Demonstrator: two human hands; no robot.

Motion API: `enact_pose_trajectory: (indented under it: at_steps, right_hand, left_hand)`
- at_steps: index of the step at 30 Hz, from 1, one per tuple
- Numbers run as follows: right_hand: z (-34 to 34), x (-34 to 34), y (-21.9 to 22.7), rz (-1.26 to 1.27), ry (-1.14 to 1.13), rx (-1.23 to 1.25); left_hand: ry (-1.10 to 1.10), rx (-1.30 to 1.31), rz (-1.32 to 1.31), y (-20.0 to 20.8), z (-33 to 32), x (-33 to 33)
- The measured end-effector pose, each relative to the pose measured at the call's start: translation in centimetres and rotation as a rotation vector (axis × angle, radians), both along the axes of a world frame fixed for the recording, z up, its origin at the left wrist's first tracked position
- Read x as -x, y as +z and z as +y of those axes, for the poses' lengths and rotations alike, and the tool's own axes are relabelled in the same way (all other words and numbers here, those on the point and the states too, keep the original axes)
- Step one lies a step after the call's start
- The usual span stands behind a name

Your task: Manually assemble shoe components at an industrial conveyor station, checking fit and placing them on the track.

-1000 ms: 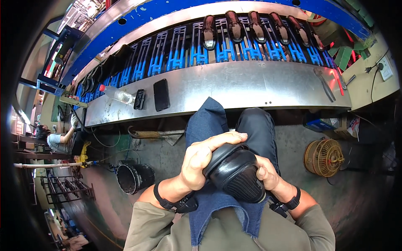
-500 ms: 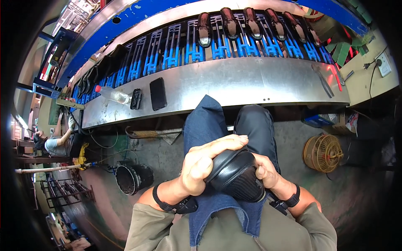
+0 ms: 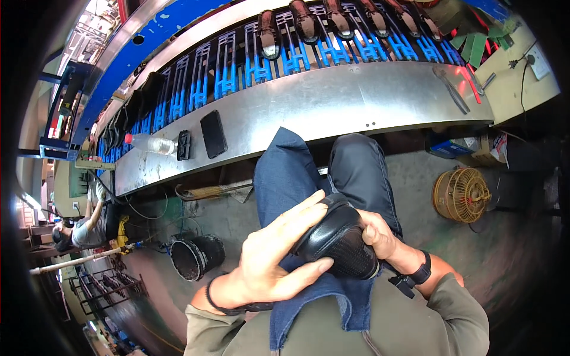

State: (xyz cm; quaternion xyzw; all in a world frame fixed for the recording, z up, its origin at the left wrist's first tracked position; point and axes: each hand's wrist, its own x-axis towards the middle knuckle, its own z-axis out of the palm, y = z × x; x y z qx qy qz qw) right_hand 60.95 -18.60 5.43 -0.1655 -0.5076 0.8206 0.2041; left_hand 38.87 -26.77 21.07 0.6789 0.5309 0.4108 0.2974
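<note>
A black shoe (image 3: 351,256), with smooth shiny leather and a textured, mesh-like panel, is held above my lap between both hands. My left hand (image 3: 270,255) lies along its left side, with the fingers stretched over the far part and the thumb resting against the near side. On the other side, my right hand (image 3: 380,237) grips the shoe with bent fingers and the thumb on top. The underside of the shoe and some fingertips are hidden. Beneath it, a blue denim apron (image 3: 288,169) covers my left leg.
Ahead runs a metal bench (image 3: 297,104) with a phone (image 3: 214,134), a plastic bottle (image 3: 153,144) and pincers (image 3: 451,89). Behind it, brown shoes (image 3: 268,35) sit on blue racks. A black bucket (image 3: 196,258), wicker-like basket (image 3: 462,194) and another person (image 3: 89,228) are around me.
My left hand has opened out along the shoe, its thumb moving onto the near side. My right hand keeps its grip. The view has shifted slightly, moving the bench up and left.
</note>
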Motion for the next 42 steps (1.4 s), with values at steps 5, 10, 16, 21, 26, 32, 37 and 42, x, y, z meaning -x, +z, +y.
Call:
enact_pose_trajectory:
  at_steps: [5, 10, 16, 21, 26, 32, 37, 42]
  right_hand:
    - [0.0, -0.5, -0.4, -0.008, -0.048, 0.022]
    - [0.9, -0.8, -1.2, -0.023, -0.021, 0.086]
    - [1.7, 0.4, 2.3, 0.212, -0.171, 0.636]
    - [1.1, 0.5, 0.7, 0.635, 0.001, 0.977]
    - [2.0, 1.1, -0.4, 0.666, 0.176, 0.952]
    - [3.3, 2.6, 2.2, 0.243, -0.233, 0.583]
    - [4.4, 7.0, 5.2, -0.211, -0.321, -0.227]
    - [4.5, 5.8, 9.3, -0.256, 0.216, -0.690]
  left_hand:
    - [0.146, -0.215, 0.080, -3.3, 0.6, -1.8]
    - [0.186, -0.237, 0.140, -4.8, 1.2, -2.7]
    - [0.134, -0.151, -0.121, -6.0, 2.9, -3.9]
    - [-0.014, -0.118, 0.172, -3.0, 5.5, -1.8]
    - [-0.052, -0.147, 0.161, -2.6, 6.0, -1.1]
    - [-0.011, -0.017, 0.201, -2.2, 4.8, -1.9]
    - [0.487, -0.035, -0.768, -4.4, 6.5, -1.5]
    - [0.325, 0.052, -1.248, -7.1, 2.0, 5.3]
